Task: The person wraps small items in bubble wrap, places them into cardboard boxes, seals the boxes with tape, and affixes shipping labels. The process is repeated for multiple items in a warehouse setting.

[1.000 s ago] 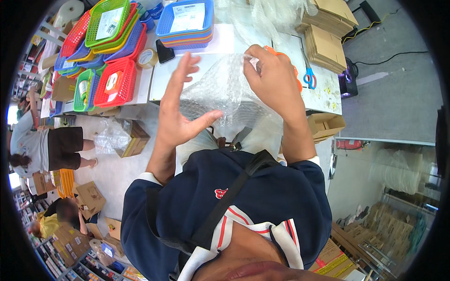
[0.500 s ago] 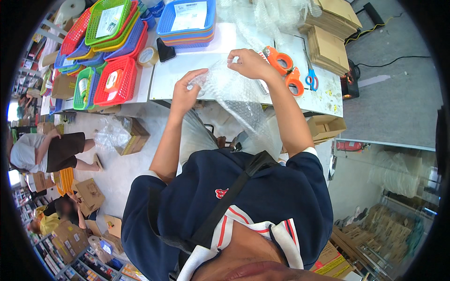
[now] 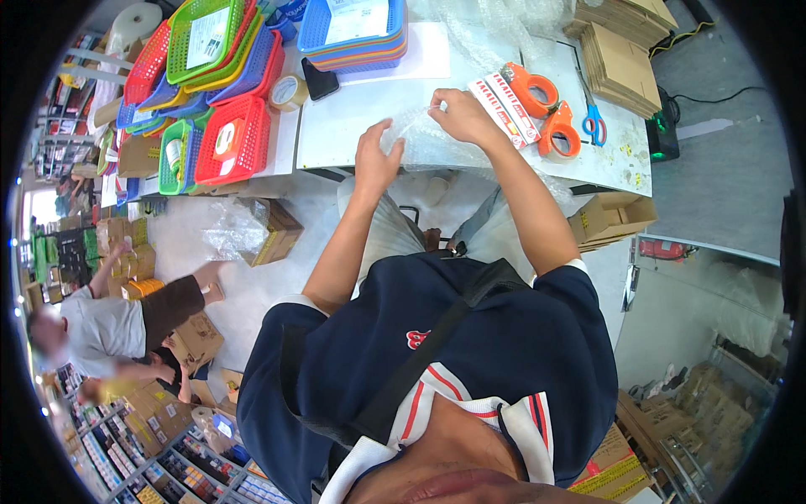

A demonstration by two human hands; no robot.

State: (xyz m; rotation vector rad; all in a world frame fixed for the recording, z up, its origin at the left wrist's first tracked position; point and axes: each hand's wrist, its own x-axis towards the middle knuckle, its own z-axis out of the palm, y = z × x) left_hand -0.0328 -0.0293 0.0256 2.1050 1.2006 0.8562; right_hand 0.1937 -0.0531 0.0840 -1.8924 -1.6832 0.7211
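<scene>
A clear sheet of bubble wrap lies over the near edge of the white table. My right hand pinches its upper edge between thumb and fingertips. At the sheet's left side is my left hand, thumb and fingers apart, close to the plastic or touching it. Two slim white-and-red boxes lie just right of my right hand. Beside them are two orange tape dispensers and blue-handled scissors.
Stacked plastic baskets fill the table's left, with a tape roll and a black phone alongside. Blue baskets stand at the back. Flat cardboard is piled at the right. Another person is on the left.
The bubble wrap's hanging part has swung right and up toward my right forearm. The white-and-red boxes show more fully. The view has shifted, and the person at left has moved.
</scene>
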